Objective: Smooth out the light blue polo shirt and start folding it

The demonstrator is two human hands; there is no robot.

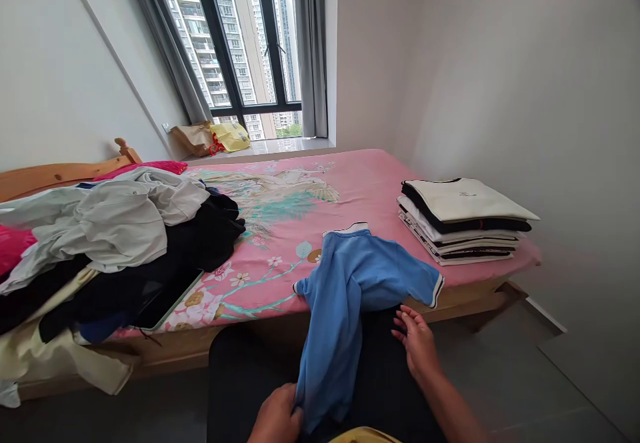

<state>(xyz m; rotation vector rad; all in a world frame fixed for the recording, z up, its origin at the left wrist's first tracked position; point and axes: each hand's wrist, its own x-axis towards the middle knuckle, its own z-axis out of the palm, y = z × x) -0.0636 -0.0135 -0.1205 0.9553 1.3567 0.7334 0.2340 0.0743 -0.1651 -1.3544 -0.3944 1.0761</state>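
Note:
A blue short-sleeved shirt (345,283) with white-and-black trim lies partly on the bed's near edge, its collar toward the window. The lower part of it hangs down over my dark-clothed lap, bunched and creased. My left hand (279,415) is closed on the shirt's lower left edge. To the right of the cloth, below the right sleeve, my right hand (415,336) is raised with fingers apart and bent, touching nothing that I can see.
A neat stack of folded clothes (465,223) sits at the bed's right end. Heaped loose clothes (120,229) cover the left side, beside a dark flat tablet-like thing (167,301). Paper and yellow bags (230,137) rest on the windowsill. Pink floral bedding (370,183) spreads between.

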